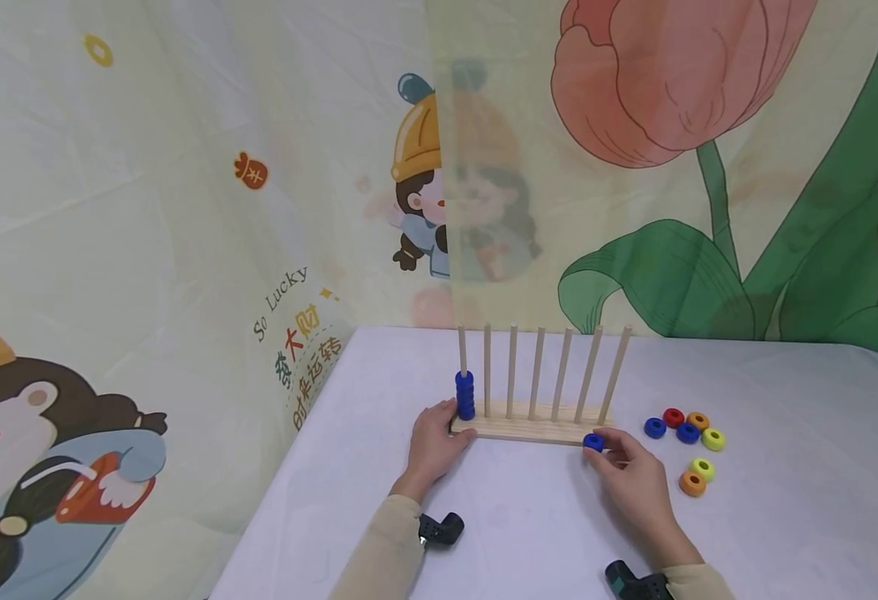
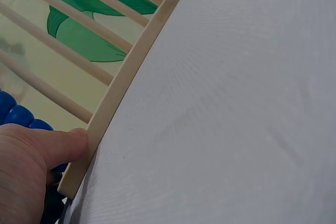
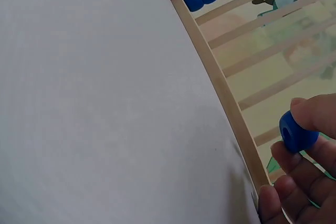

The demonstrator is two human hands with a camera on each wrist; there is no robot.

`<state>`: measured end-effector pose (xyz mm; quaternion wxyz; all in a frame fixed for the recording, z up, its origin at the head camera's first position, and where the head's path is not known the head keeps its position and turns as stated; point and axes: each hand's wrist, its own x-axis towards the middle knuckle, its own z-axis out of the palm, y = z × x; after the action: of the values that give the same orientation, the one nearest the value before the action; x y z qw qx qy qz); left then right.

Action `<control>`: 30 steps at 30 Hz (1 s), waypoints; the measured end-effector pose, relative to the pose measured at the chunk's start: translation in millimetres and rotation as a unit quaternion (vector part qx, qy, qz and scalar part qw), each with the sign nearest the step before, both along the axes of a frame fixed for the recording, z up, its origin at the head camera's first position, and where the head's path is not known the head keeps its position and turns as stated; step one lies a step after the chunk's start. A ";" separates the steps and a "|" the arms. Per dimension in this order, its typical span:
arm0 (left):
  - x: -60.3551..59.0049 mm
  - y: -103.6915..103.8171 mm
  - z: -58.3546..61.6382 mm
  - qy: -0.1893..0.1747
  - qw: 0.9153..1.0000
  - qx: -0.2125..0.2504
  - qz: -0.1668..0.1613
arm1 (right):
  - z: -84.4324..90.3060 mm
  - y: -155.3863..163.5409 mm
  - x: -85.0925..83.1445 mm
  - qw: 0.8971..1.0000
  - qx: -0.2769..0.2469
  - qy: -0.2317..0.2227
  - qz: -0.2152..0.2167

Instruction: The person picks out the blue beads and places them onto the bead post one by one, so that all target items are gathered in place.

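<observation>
Near the lower edge of the frame, the right hand (image 1: pixel 634 479) pinches a blue ring (image 1: pixel 593 442) in its fingers beside the rack (image 1: pixel 529 429), while the left hand (image 1: pixel 434 442) steadies the rack's left end on the table (image 1: pixel 784 533).

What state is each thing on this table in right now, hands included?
Left hand: rests against the end of the wooden rack, thumb on its base.
Right hand: pinches a blue ring in its fingers, beside the rack's other end.
Wooden rack: upright on the table, seven pegs.
Stacked blue rings: threaded on the leftmost peg; the other pegs are bare.
Loose rings: lying flat on the table, right of the rack.
</observation>
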<state>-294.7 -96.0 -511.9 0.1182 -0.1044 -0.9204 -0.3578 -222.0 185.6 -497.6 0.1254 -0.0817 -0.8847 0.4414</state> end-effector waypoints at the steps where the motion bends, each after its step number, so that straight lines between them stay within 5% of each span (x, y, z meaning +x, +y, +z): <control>1: -0.1 0.0 -0.1 -0.001 1.000 0.001 0.000 | 0.6 -1.8 -0.1 1.000 -0.006 -0.005 0.006; 8: -0.5 -0.4 -1.0 -0.002 1.000 0.003 0.003 | 7.9 -15.6 -1.5 0.999 -0.025 -0.010 0.042; 17: -0.8 -1.0 -3.1 -0.003 1.000 0.003 0.001 | 28.3 -33.0 -13.3 0.996 -0.014 0.060 0.063; 30: 0.4 -1.1 -0.8 0.004 1.000 0.001 -0.001 | 73.8 -64.8 -40.0 0.977 -0.005 0.168 0.134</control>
<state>-294.3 -97.1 -512.7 0.1216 -0.1065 -0.9194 -0.3587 -262.0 120.8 -423.9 0.2122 0.1122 -0.8518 0.4657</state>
